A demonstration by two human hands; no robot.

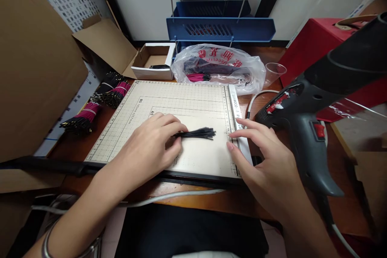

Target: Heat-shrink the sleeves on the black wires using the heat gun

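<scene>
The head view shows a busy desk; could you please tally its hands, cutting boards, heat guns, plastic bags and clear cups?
Hands: 2 (left hand, right hand)
Cutting board: 1
Heat gun: 1
Plastic bag: 1
Clear cup: 1
Total: 6

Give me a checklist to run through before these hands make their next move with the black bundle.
1. Bundle gripped: ok, in the left hand's fingers.
2. Right hand free: ok, empty, near the white strip.
3. Tips at the bundle's right end even: not ok, they end unevenly.
4. Bundle off the white strip: ok, a gap shows.
5. Heat gun switched off: cannot tell, switch setting unclear.
</scene>
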